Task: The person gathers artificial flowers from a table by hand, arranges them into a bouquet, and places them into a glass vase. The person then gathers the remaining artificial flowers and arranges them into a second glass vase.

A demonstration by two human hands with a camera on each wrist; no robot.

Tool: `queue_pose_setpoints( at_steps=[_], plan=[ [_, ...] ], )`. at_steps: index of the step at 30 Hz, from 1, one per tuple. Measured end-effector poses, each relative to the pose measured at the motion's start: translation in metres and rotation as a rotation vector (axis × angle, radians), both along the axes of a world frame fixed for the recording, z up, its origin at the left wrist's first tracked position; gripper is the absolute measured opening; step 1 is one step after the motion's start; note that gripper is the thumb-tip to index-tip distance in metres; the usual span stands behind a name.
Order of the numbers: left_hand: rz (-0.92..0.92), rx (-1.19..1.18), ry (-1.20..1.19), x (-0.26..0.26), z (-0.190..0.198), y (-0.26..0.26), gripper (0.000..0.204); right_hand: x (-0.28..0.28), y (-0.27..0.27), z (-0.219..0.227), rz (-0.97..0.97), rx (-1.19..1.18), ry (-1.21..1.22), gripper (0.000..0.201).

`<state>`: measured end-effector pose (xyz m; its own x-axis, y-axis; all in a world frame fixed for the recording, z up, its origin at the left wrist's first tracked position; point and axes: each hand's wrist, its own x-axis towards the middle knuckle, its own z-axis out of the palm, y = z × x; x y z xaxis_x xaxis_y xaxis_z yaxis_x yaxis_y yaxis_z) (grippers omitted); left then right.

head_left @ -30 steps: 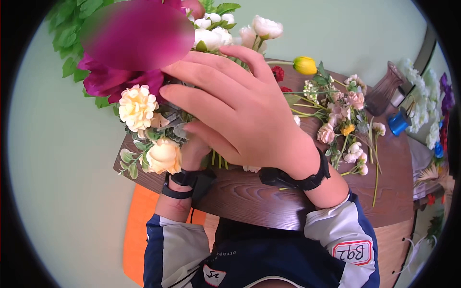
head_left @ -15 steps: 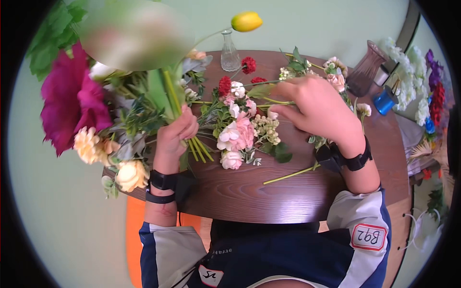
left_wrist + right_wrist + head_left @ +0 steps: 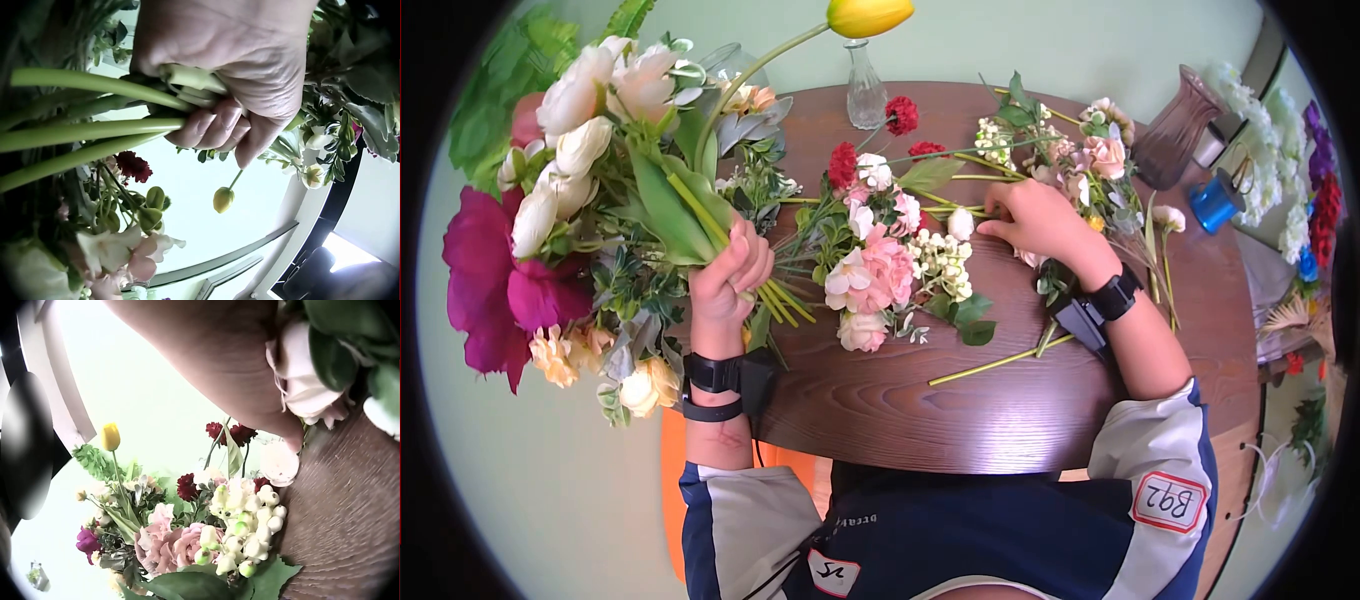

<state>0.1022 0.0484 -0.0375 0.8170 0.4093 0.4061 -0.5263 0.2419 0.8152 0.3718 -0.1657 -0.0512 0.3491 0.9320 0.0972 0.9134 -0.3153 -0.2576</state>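
My left hand [image 3: 733, 268] grips a bundle of green stems [image 3: 94, 131] above the left side of the table. Over it spreads a bouquet with white peonies [image 3: 580, 150], a big magenta flower [image 3: 485, 280], a cream rose [image 3: 650, 387] and a tall yellow tulip [image 3: 868, 15]. My right hand [image 3: 1045, 225] reaches down among loose flowers at the right, fingers bent, close to a white rosebud [image 3: 960, 223]. The right wrist view has the fingertips at a thin stem beside this white bloom [image 3: 279, 464]; I cannot tell whether they pinch it.
Pink flowers [image 3: 885, 270], white berries [image 3: 943, 265] and red carnations [image 3: 901, 115] lie mid-table [image 3: 870, 420]. A clear glass vase [image 3: 865, 95] stands at the back, a purple-tinted vase [image 3: 1180, 125] and blue ribbon spool [image 3: 1212, 205] at the right. One bare stem [image 3: 1000, 360] lies near the front.
My right hand has left the bouquet and moved right, down to the loose flowers, its fingers now more bent. The left hand has kept its grip while the bouquet shifted left and lower.
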Motion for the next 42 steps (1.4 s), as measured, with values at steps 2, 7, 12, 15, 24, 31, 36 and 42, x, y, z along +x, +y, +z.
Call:
queue_pose_setpoints(
  at_steps=[2,7,12,15,24,31,36,42],
  plan=[
    [-0.002,-0.002,0.003,0.003,-0.002,-0.002,0.015,0.0,0.0,0.0,-0.022,-0.017,-0.009,0.025],
    [-0.039,0.004,0.017,0.003,-0.005,-0.005,0.017,0.0,-0.001,-0.001,-0.026,0.045,-0.028,0.023],
    [-0.046,0.076,0.008,0.003,-0.001,-0.01,0.012,0.002,-0.001,-0.003,-0.021,0.064,-0.012,0.025],
    [-0.016,0.102,0.006,0.003,0.0,-0.012,0.011,0.001,0.0,-0.001,-0.024,0.065,-0.004,0.025],
    [0.05,0.001,0.055,0.005,0.004,-0.016,0.011,-0.021,0.003,0.025,-0.009,0.626,-0.019,0.037],
    [0.148,-0.037,0.157,0.006,0.004,-0.018,0.011,-0.003,0.002,0.0,-0.054,0.41,-0.149,0.025],
    [0.152,-0.065,0.156,0.007,0.002,-0.013,0.01,-0.012,0.0,0.015,-0.005,0.492,-0.215,0.011],
    [0.169,-0.14,0.192,0.006,0.0,-0.007,0.006,-0.021,-0.012,0.052,-0.072,0.804,-0.444,0.019]
  ],
)
